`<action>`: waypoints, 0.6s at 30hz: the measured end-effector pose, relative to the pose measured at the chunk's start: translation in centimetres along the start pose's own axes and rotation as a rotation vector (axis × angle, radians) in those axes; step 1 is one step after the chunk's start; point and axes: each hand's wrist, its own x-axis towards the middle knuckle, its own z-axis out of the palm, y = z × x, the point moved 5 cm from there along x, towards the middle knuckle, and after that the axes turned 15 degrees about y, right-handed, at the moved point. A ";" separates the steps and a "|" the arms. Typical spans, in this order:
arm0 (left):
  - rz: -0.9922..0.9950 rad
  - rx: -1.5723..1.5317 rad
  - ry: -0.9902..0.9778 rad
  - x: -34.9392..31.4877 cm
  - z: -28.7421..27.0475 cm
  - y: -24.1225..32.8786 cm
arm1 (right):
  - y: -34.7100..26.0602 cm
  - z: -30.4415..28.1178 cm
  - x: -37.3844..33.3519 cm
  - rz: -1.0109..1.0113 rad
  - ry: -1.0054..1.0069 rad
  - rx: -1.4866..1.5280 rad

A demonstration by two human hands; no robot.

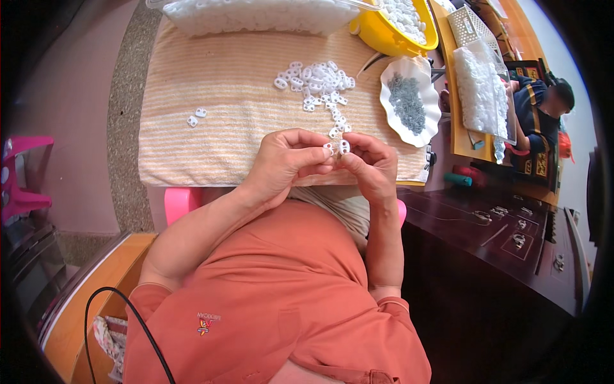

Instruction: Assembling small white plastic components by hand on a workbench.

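Observation:
Close to the table's near edge, my hands meet with their fingertips almost touching. My left hand (279, 159) pinches a small white two-holed plastic piece (328, 147) between thumb and forefinger. A similar oval piece (345, 146), its two holes showing, is gripped upright by my right hand (375, 165). Just beyond my fingers, a narrow trail of white pieces (336, 115) leads up to a loose pile of them (316, 78); whether they are linked cannot be made out. A few stray pieces (196, 117) lie off to the left on the striped cloth (211, 70).
A white scalloped dish (387, 96) with small grey parts stands at the right. At the back are a clear box (268, 25) and a yellow basin (377, 38), both full of white pieces. Farther right, another person (537, 105) sits by a bag-lined bin (483, 89).

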 end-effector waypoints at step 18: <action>-0.007 0.022 0.011 0.0 -0.1 -0.1 | -0.5 0.5 -0.1 -0.032 -0.014 0.015</action>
